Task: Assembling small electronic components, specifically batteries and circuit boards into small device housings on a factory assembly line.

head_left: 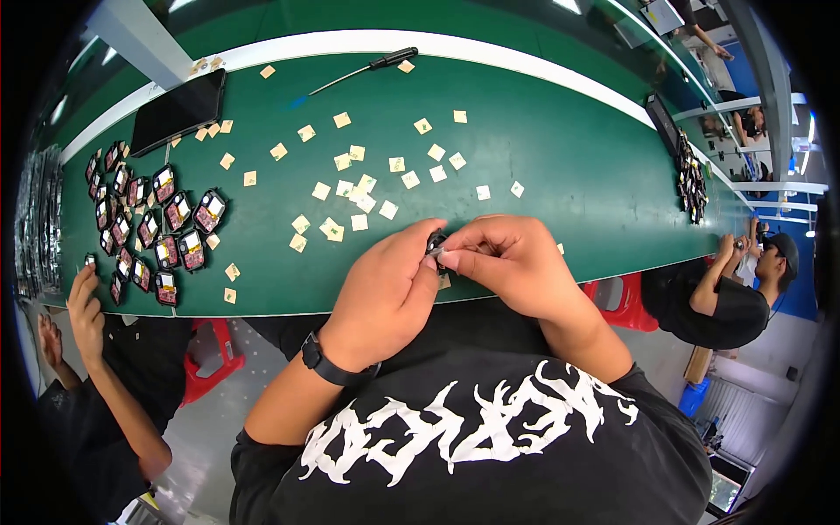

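Observation:
Close to the table's near edge, my left hand (378, 293) is closed round a small black housing (436, 238), most of it covered by my fingers. My right hand (516, 264) meets it from the right, thumb and forefinger pinched together on a small pale piece (435, 252) at the housing. What this piece is, I cannot make out. Beyond my hands, several small cream-coloured square stickers (388, 209) lie scattered over the green tabletop (560, 157). To the left sits a group of black housings (178, 211) with reddish and silvery-white insides.
A screwdriver (381, 63) with a black handle lies at the far edge. A dark flat tray (179, 112) stands at the back left, and a pile of black parts (691, 185) at the right. Another person's hand (85, 311) is beside the left housings; a co-worker (726, 297) sits at right.

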`<state>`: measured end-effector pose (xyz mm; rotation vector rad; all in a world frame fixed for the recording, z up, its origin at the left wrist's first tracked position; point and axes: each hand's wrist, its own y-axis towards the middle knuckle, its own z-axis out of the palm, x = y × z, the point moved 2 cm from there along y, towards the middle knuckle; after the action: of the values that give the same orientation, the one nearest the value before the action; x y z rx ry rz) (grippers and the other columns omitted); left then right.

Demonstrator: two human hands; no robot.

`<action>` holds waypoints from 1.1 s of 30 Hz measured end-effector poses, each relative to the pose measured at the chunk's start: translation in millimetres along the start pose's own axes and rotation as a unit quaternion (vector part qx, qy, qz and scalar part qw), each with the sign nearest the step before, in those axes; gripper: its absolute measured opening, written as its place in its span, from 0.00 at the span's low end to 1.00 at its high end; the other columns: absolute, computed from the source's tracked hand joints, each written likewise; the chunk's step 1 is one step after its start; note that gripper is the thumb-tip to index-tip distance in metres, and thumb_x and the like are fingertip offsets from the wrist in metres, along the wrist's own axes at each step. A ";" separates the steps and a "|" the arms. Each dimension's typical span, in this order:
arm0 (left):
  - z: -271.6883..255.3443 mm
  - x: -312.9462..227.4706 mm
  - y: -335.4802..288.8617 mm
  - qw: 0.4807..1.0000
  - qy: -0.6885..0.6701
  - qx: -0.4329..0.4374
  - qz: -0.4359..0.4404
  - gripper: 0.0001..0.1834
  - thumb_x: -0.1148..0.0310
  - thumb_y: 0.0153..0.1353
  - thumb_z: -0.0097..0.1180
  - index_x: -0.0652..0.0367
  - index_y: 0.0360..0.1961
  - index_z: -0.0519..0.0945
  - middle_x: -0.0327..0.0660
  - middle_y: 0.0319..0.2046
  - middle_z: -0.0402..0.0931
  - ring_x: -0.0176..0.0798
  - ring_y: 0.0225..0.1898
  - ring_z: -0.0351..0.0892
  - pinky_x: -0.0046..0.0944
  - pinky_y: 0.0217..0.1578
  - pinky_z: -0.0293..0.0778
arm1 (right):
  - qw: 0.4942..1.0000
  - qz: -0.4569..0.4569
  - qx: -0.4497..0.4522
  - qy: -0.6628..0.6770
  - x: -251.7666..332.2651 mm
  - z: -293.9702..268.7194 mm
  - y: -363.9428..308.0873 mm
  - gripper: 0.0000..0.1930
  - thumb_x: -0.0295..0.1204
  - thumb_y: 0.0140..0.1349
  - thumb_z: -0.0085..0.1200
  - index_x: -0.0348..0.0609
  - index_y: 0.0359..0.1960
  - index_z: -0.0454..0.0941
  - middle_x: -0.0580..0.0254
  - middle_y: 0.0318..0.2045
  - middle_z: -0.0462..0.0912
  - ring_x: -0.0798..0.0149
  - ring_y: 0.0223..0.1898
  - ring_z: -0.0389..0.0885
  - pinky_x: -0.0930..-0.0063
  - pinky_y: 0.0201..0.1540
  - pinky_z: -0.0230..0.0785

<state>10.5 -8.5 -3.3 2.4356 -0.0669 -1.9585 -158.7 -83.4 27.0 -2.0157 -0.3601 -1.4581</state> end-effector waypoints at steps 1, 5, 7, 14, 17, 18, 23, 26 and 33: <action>-1.2 1.7 -1.0 1.000 -0.002 -0.002 0.003 0.19 0.76 0.67 0.48 0.69 0.58 0.74 0.54 0.39 0.80 0.54 0.38 0.82 0.48 0.41 0.76 | 0.999 0.035 0.006 0.015 0.9 -0.2 0.2 0.04 0.22 0.64 0.64 0.33 0.37 0.86 0.67 0.28 0.84 0.79 0.27 0.75 0.80 0.28 0.67; -7.1 6.3 -4.1 0.998 -0.047 0.027 0.008 0.20 0.77 0.69 0.46 0.68 0.61 0.73 0.45 0.36 0.80 0.39 0.31 0.78 0.36 0.37 0.75 | 0.998 0.059 -0.011 0.029 5.2 6.0 1.5 0.06 0.19 0.62 0.67 0.33 0.39 0.84 0.70 0.29 0.81 0.80 0.31 0.77 0.85 0.33 0.70; -10.9 7.1 -4.0 0.996 -0.078 0.044 0.000 0.21 0.76 0.69 0.46 0.68 0.62 0.72 0.43 0.36 0.80 0.36 0.31 0.78 0.35 0.36 0.74 | 0.997 0.052 -0.039 0.038 2.3 10.1 4.9 0.07 0.19 0.61 0.68 0.34 0.39 0.83 0.70 0.29 0.81 0.80 0.31 0.78 0.85 0.33 0.69; -20.6 7.5 -5.1 0.986 -0.142 0.088 0.010 0.22 0.75 0.71 0.45 0.68 0.65 0.71 0.40 0.36 0.80 0.31 0.30 0.76 0.32 0.35 0.74 | 0.988 0.102 -0.035 0.108 -4.6 14.9 10.9 0.11 0.19 0.58 0.69 0.40 0.39 0.79 0.68 0.30 0.84 0.81 0.27 0.76 0.87 0.27 0.65; -25.3 11.0 -6.1 0.983 -0.159 0.092 0.020 0.22 0.75 0.71 0.44 0.67 0.65 0.71 0.40 0.37 0.79 0.30 0.31 0.76 0.31 0.35 0.74 | 0.977 0.179 -0.011 0.115 1.6 19.3 13.4 0.09 0.22 0.61 0.68 0.40 0.40 0.80 0.67 0.31 0.85 0.81 0.26 0.75 0.89 0.23 0.60; -27.4 11.1 -7.1 0.979 -0.178 0.097 0.019 0.22 0.75 0.71 0.44 0.67 0.65 0.71 0.39 0.37 0.79 0.30 0.31 0.76 0.31 0.36 0.74 | 0.978 0.174 -0.010 0.119 3.6 20.6 13.0 0.09 0.22 0.61 0.68 0.40 0.40 0.80 0.67 0.31 0.85 0.81 0.26 0.75 0.89 0.23 0.60; -29.0 10.2 -11.6 0.975 -0.185 0.123 0.013 0.23 0.74 0.72 0.44 0.64 0.67 0.70 0.37 0.38 0.77 0.28 0.32 0.74 0.30 0.34 0.73 | 0.956 0.195 0.068 0.208 -2.4 30.6 10.0 0.06 0.29 0.65 0.65 0.42 0.39 0.83 0.68 0.27 0.82 0.84 0.19 0.66 0.87 0.18 0.46; -28.4 4.2 -9.4 0.968 -0.214 0.129 -0.037 0.24 0.74 0.74 0.43 0.63 0.69 0.68 0.37 0.40 0.76 0.26 0.32 0.73 0.27 0.32 0.71 | 0.958 0.174 0.040 0.223 -0.8 34.8 7.4 0.07 0.31 0.66 0.65 0.41 0.36 0.81 0.68 0.27 0.81 0.84 0.19 0.66 0.87 0.18 0.47; -21.3 17.5 -6.0 0.921 -0.359 0.041 -0.145 0.25 0.71 0.76 0.45 0.62 0.73 0.64 0.39 0.39 0.78 0.25 0.31 0.73 0.25 0.29 0.70 | 0.929 0.126 0.019 0.347 -18.3 33.4 -2.0 0.10 0.29 0.68 0.62 0.40 0.45 0.76 0.66 0.31 0.78 0.82 0.21 0.64 0.86 0.20 0.51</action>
<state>35.2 -3.5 -16.0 1.6948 0.2222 -2.9253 -141.0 -58.6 4.1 -1.3271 0.1664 -1.8454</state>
